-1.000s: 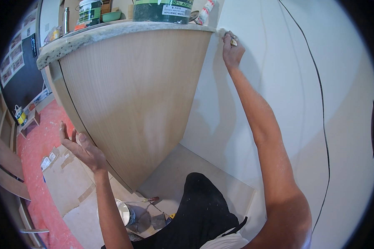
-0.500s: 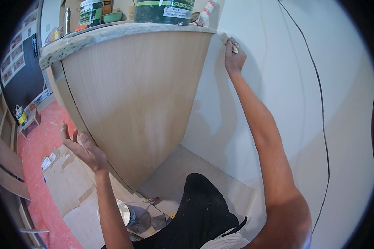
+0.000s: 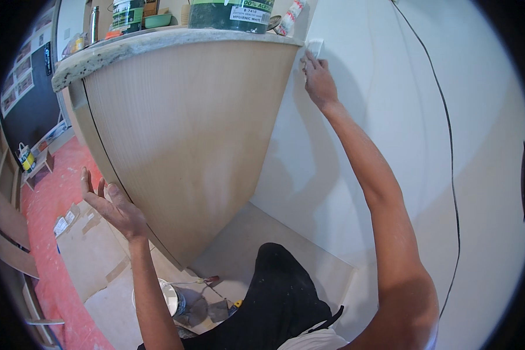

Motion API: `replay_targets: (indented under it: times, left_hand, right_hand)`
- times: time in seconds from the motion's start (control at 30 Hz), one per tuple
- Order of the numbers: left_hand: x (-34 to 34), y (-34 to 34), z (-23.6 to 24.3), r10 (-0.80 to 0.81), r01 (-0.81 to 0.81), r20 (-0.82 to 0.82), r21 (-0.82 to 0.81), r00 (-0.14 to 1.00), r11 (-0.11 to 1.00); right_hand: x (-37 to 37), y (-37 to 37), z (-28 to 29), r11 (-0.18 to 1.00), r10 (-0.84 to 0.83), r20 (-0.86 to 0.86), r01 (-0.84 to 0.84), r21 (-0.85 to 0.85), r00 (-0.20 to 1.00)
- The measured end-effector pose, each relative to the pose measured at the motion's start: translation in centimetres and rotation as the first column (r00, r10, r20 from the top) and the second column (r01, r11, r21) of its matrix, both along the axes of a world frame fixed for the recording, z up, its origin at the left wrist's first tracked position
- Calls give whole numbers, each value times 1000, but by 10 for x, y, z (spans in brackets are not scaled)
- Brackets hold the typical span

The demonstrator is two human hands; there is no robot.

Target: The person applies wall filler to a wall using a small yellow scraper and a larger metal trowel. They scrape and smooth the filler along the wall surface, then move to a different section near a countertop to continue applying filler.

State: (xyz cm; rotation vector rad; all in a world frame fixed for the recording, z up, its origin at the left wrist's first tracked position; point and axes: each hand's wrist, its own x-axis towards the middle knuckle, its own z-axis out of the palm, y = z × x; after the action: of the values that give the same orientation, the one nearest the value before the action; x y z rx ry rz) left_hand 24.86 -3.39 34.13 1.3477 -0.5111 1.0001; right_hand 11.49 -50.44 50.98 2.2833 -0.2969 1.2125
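Note:
My right hand (image 3: 319, 80) is closed around a small paintbrush, its pale bristles (image 3: 315, 46) against the white wall (image 3: 391, 116) just beside the end of the stone countertop (image 3: 175, 39). Most of the brush handle is hidden by the fingers. On the left, my left hand (image 3: 115, 211) holds nothing; its fingers are spread and slightly curled next to the front edge of the wooden cabinet panel (image 3: 186, 140). I cannot tell whether it touches that edge.
Green paint buckets (image 3: 230, 14), a green bowl (image 3: 157, 21) and a paint roller (image 3: 290, 17) stand on the countertop. Below are a white bucket (image 3: 170, 298), a red-tipped tool (image 3: 209, 280) and cardboard (image 3: 99, 256). A black cable (image 3: 449, 134) hangs down the wall.
My right hand has shifted slightly left and down and turned, so the brush now points up and right. The left hand stays open, drifting slightly left with the view.

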Motion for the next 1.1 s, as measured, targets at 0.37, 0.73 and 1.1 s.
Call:
replay_targets:
  times: [0.37,0.73,1.1]
  left_hand:
    - [1,4,0,-36,36,1,-10,999,999]
    - [-4,2,8,-7,7,25,-21,1000,1000]
    - [1,4,7,-1,3,38,-35,999,999]
  right_hand:
    - [1,11,1,1000,12,6,-12,-14,1000]
    - [-9,33,12,853,203,0,-177,490,979]
    - [0,-10,92,913,96,152,-148,380,984]
